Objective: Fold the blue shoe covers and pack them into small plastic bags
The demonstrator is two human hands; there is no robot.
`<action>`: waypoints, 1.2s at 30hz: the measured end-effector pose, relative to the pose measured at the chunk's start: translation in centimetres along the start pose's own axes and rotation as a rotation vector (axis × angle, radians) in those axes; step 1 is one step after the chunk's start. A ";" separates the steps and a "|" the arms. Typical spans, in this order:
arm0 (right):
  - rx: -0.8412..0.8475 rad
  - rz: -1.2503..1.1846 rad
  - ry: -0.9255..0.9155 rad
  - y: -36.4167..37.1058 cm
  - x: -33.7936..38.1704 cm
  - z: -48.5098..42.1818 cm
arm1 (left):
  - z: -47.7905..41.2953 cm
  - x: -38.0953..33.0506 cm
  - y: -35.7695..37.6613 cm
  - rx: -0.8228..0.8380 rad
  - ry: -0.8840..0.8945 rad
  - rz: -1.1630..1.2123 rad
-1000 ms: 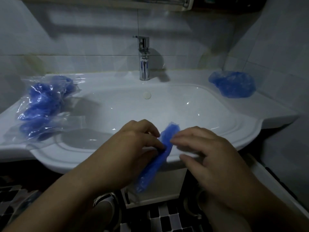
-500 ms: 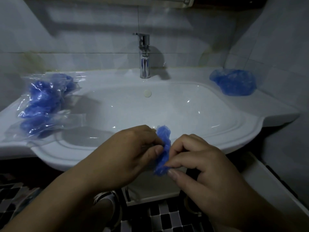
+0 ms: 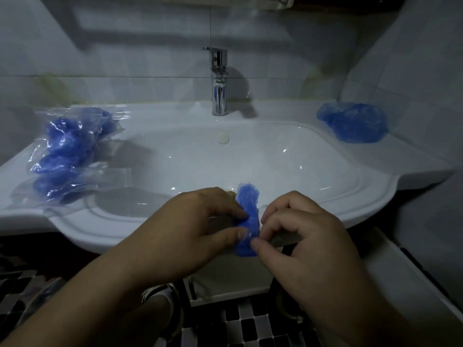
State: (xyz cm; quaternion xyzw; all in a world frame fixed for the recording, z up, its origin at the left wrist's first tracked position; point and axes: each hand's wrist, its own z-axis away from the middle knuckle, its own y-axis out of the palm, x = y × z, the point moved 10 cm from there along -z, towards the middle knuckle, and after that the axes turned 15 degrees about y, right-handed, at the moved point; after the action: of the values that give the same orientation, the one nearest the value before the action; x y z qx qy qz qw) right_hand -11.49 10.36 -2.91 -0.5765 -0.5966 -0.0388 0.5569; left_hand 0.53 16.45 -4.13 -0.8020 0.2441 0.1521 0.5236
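A blue shoe cover [image 3: 246, 216], bunched into a narrow upright strip, sits between both hands over the sink's front rim. My left hand [image 3: 198, 229] pinches its left side with thumb and forefinger. My right hand [image 3: 300, 234] pinches its lower right edge. A pile of loose blue shoe covers [image 3: 353, 121] lies on the sink's back right corner. On the left ledge lie clear plastic bags [image 3: 67, 151] holding folded blue covers.
The white sink [image 3: 363, 191] spans the view, with a chrome faucet [image 3: 220, 83] at the back centre. Tiled walls close in behind and to the right. A black-and-white mosaic floor [image 3: 250, 326] and a sandalled foot [image 3: 160, 294] show below.
The shoe cover went from a long strip hanging below the rim to a shorter, folded bundle. Both hands closed in on it and now pinch it from either side.
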 end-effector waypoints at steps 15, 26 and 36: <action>0.120 0.207 -0.332 0.7 1.9 1.2 | -0.1 0.2 0.2 0.006 -0.017 -0.072; 0.181 0.074 -0.240 0.5 1.2 0.6 | 0.2 -0.8 -0.3 0.013 0.004 0.044; 0.188 -0.103 -0.011 1.1 0.1 -1.0 | 0.1 -1.1 -0.3 -0.023 -0.012 0.145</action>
State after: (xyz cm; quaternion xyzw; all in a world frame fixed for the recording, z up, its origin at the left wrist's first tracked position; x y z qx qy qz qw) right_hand -10.02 10.08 -3.15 -0.4905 -0.6295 -0.0082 0.6025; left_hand -0.22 16.92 -3.37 -0.7871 0.2966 0.1972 0.5036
